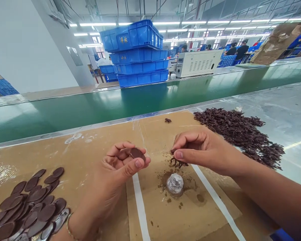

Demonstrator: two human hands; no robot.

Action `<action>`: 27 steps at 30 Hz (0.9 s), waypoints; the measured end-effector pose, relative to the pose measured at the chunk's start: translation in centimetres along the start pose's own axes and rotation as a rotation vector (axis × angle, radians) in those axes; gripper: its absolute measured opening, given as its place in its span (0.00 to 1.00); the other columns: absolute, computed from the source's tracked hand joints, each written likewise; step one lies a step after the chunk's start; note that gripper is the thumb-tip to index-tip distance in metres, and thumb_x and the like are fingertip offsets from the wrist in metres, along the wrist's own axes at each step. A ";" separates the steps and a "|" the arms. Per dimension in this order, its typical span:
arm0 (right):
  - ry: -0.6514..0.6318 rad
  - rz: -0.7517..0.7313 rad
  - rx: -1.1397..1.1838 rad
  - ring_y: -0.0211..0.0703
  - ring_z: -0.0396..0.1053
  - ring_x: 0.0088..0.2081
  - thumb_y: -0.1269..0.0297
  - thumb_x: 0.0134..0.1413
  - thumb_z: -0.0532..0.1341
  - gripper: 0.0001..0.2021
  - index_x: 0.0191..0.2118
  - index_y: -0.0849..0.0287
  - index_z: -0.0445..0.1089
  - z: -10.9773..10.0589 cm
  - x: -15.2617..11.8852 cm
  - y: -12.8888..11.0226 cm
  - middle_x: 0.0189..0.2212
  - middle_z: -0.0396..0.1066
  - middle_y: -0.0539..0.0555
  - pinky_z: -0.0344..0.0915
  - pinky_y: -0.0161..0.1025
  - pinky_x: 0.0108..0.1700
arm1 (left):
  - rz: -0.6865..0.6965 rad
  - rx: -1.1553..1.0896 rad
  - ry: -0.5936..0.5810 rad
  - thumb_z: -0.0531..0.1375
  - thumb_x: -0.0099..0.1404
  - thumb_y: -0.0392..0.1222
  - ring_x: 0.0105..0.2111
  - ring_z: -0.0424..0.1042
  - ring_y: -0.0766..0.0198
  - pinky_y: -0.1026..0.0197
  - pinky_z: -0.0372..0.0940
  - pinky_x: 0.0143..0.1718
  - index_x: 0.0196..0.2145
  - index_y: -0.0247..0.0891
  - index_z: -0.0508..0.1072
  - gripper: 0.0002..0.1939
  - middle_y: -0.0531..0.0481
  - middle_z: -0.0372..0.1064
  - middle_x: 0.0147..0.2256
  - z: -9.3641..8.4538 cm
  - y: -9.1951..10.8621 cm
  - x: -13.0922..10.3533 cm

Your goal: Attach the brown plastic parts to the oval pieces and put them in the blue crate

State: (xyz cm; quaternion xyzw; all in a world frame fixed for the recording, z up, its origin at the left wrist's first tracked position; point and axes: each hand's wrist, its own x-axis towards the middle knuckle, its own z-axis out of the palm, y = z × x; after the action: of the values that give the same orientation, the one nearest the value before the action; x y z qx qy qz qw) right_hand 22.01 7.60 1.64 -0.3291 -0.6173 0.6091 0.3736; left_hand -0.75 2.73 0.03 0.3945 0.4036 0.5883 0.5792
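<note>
Between thumb and fingers, my left hand (125, 164) grips a brown oval disc (137, 154), held up above the cardboard. My right hand (198, 150) pinches a small dark brown branched piece (178, 163), its thin prongs hanging below the fingertips. Beneath and between the hands sits a whitish lump (175, 183) on the cardboard, with dark brown stains spattered around it. A heap of similar oval discs (37, 207) lies at the lower left, some showing silvery faces. Beyond my right hand spreads a pile of dark branched pieces (233, 130).
Brown cardboard (102, 140) covers the bench, marked by two white strips. One loose branched piece (168, 120) lies near the back edge. Past it runs a green conveyor belt (95, 105). Stacked blue crates (140, 53) and a beige metal box (199, 63) stand behind; people sit farther back.
</note>
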 end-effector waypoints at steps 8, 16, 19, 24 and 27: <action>-0.009 -0.120 0.026 0.30 0.70 0.28 0.66 0.52 0.71 0.03 0.31 0.57 0.78 0.5 -0.4 0.1 0.26 0.75 0.47 0.68 0.26 0.30 | -0.154 0.016 -0.056 0.76 0.48 0.32 0.33 0.81 0.67 0.70 0.74 0.40 0.39 0.44 0.80 0.20 0.53 0.81 0.39 0.1 -0.3 -0.6; -0.103 -0.287 -0.030 0.34 0.73 0.35 0.67 0.59 0.66 0.02 0.38 0.57 0.77 1.9 -1.1 0.1 0.34 0.76 0.50 0.71 0.32 0.38 | -0.267 -0.073 -0.267 0.74 0.53 0.33 0.33 0.80 0.67 0.70 0.72 0.40 0.41 0.46 0.81 0.17 0.54 0.81 0.30 0.5 -0.9 -1.3; -0.112 -0.280 -0.110 0.38 0.75 0.35 0.66 0.59 0.66 0.03 0.38 0.59 0.76 2.1 -1.1 -0.1 0.34 0.75 0.51 0.71 0.36 0.39 | -0.279 -0.078 -0.290 0.74 0.54 0.34 0.34 0.80 0.69 0.70 0.71 0.41 0.40 0.47 0.81 0.16 0.54 0.82 0.32 0.5 -1.0 -1.4; -0.149 -0.256 -0.098 0.38 0.77 0.33 0.64 0.61 0.65 0.05 0.40 0.58 0.75 2.1 -1.2 0.2 0.33 0.76 0.51 0.72 0.37 0.39 | -0.276 -0.027 -0.304 0.74 0.55 0.34 0.33 0.79 0.70 0.71 0.70 0.40 0.41 0.46 0.80 0.16 0.54 0.82 0.31 0.3 -1.2 -1.2; -0.164 -0.266 -0.119 0.38 0.77 0.33 0.65 0.62 0.65 0.04 0.41 0.58 0.75 2.1 -1.3 0.3 0.32 0.77 0.51 0.72 0.36 0.38 | -0.277 0.004 -0.299 0.74 0.55 0.35 0.32 0.79 0.70 0.69 0.70 0.41 0.43 0.45 0.80 0.17 0.53 0.82 0.31 0.2 -1.2 -1.1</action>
State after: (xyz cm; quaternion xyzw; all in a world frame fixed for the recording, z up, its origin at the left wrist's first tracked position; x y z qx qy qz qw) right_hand 20.85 5.50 1.29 -0.2153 -0.7188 0.5414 0.3792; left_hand -0.07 1.65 -1.01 0.4193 0.3648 0.4368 0.7073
